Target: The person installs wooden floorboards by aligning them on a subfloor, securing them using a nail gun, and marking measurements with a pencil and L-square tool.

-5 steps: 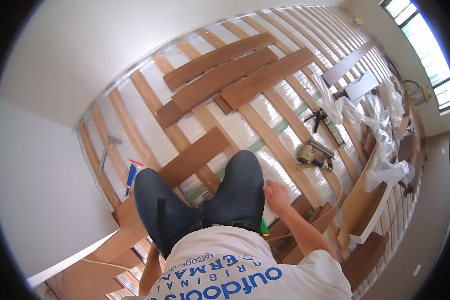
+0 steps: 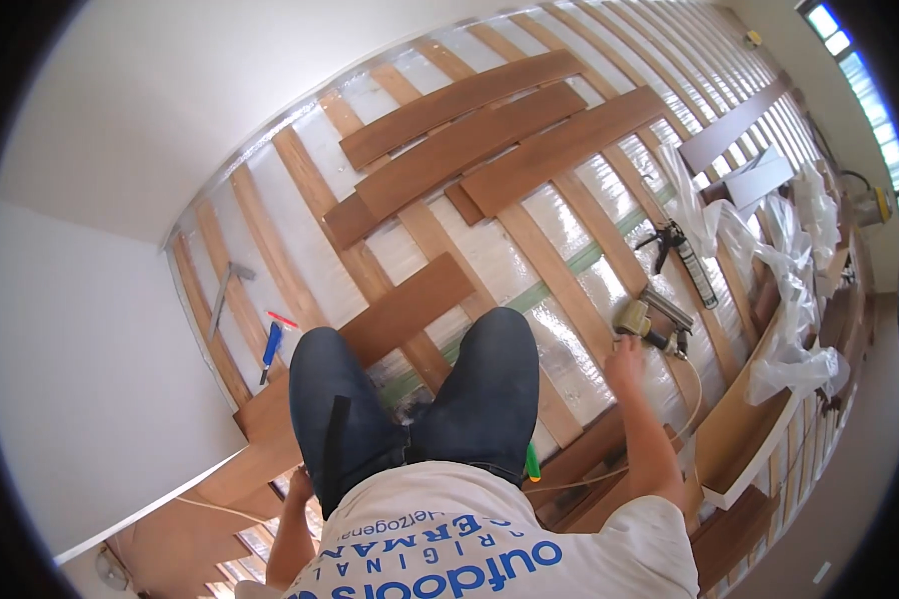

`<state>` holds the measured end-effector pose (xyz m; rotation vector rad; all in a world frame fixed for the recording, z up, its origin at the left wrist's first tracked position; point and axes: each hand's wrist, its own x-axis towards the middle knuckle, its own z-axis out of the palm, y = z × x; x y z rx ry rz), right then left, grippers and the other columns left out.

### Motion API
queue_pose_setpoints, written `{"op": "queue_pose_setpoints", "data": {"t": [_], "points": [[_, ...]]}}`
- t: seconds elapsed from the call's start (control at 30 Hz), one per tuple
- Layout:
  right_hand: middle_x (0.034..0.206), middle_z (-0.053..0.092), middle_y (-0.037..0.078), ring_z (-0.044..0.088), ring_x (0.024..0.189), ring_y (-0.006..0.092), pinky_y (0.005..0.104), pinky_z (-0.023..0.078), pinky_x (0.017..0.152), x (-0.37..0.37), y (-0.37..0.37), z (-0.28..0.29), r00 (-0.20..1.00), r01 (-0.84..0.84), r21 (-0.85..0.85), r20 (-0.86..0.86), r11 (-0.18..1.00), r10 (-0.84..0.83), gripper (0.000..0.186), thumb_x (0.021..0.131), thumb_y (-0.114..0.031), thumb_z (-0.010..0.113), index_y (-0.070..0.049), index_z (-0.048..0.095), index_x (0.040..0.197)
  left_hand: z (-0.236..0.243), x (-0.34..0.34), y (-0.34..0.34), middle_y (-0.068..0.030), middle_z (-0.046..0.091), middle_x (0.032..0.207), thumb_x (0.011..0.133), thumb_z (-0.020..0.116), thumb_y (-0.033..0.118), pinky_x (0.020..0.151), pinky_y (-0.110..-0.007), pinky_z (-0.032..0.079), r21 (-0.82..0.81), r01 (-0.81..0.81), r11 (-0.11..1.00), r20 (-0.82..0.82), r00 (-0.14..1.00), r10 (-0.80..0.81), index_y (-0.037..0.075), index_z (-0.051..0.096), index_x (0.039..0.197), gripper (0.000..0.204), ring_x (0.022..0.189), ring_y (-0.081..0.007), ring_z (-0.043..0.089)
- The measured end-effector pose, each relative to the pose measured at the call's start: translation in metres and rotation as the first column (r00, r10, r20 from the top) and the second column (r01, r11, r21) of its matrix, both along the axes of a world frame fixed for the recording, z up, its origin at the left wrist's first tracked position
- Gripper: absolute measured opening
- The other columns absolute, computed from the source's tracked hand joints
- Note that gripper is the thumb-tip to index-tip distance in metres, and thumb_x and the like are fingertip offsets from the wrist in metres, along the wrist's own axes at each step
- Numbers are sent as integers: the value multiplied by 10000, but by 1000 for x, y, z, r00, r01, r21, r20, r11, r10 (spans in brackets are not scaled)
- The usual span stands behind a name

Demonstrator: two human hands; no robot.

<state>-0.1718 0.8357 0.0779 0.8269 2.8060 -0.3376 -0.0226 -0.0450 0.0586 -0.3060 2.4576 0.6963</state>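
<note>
The right hand [image 2: 625, 367] is outstretched, the left hand [image 2: 301, 486] low.

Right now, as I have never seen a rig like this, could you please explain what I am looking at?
There is no machine: a person works bare-handed. The picture comes from the left of two fisheye cameras worn on the head, looking down, so straight edges bend toward the rim.

On the floor, wooden battens run over shiny sheeting, with brown floorboards lying across them. A hammer and a blue tool lie on the left; a caulking gun and a nail gun lie on the right.

The right hand is at the nail gun; whether it grips, I cannot tell. The left hand is beside the left hip, its grip hidden.
</note>
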Motion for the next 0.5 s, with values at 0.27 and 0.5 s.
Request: {"op": "queue_pose_setpoints", "data": {"t": [0.27,0.5], "points": [[1631,477,181,470,1494,391,546,406,1194,-8,146,-55,934,-5,264,345,964,-90,721,955,-29,642,-62,372,1623,23,-237,123,-221,772,1151,1079,601,213,951,-403,570,-82,-203,976,-116,974,193,29,729,1287,306,1077,-324,752],[1533,571,169,512,1451,346,455,430,1197,-16,183,-84,836,-5,255,532,967,-136,920,945,12,690,-56,202,1721,-55,-423,317,-190,766,1077,1032,662,181,930,-395,576,147,-15,989,-202,978,44,40,768,1195,240,1022,-342,741]]}}
